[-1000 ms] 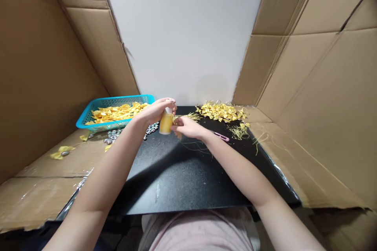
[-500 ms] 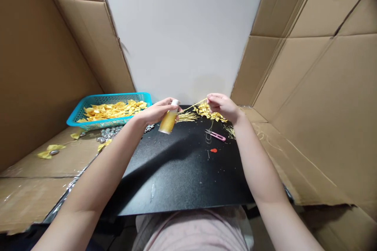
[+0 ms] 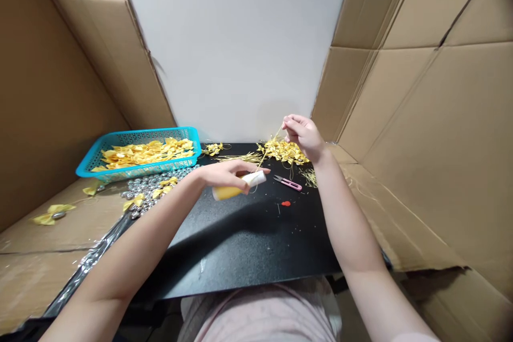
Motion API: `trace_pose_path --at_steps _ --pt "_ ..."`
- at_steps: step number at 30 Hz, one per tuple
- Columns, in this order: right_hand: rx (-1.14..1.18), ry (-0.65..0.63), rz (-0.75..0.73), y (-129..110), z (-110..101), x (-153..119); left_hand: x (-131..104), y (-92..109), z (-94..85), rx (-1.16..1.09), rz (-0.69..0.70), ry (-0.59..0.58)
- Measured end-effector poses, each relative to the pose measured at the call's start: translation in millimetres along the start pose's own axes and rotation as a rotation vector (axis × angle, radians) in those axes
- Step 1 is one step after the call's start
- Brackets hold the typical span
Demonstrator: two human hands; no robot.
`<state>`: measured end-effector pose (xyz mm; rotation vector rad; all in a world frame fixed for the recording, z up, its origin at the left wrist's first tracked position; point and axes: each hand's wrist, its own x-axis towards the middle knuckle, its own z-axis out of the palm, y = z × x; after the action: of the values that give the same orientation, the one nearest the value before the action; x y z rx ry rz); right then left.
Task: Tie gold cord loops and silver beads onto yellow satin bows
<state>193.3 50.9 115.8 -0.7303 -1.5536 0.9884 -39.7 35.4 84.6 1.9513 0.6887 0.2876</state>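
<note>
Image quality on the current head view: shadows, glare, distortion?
Head view: wide-angle stretch at the edges; dark shadow across the black table; pale glare on the silvery edging; top right corner dark; snips fairly clear.

Tabletop (image 3: 248, 251): black, a bit shiny, the middle of it all | behind tabletop: plain pale wall (image 3: 232, 48) | left of tabletop: tall brown cardboard (image 3: 80, 53), more lying flat beside it | right of tabletop: tall creased cardboard too | light: bright patch on tabletop, long dark shadow (image 3: 216, 230) across it
</note>
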Motion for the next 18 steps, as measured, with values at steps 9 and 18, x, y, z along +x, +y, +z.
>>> trace_pose_path --at_steps 9,18 --pt "-0.119 0.228 -0.020 19.8 -10.0 10.0 5.8 1.8 14.1 -0.247 0.151 0.067" --pt "-0.491 -0.064 0.320 44.2 -23.1 6.3 7.2 -9.2 -16.4 -0.302 0.128 0.806"
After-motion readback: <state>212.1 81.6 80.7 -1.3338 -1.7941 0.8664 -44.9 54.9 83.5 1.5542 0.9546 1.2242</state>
